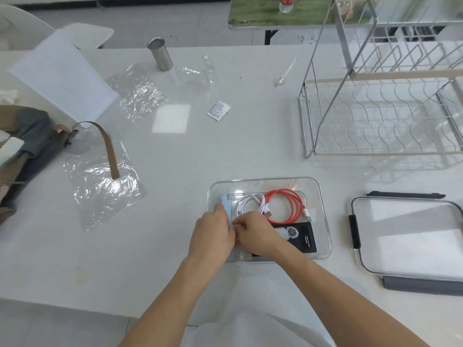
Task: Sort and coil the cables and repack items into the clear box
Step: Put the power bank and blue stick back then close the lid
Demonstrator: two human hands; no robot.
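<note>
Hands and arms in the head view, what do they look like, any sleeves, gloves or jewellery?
Both arms are bare from the bottom edge of the picture to the wrists, with no sleeves showing. The left hand and the right hand wear no gloves, and no ring, watch or bracelet can be seen on them. Below the arms lies pale white fabric, probably the person's clothing.

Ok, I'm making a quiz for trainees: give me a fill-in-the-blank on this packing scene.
1. The coiled cable beside the white cable is ____.
2. The clear box has its lid lying to its ____.
3. Both hands, left hand and right hand, work at a light ____ item.

Missing: orange; right; blue
</note>
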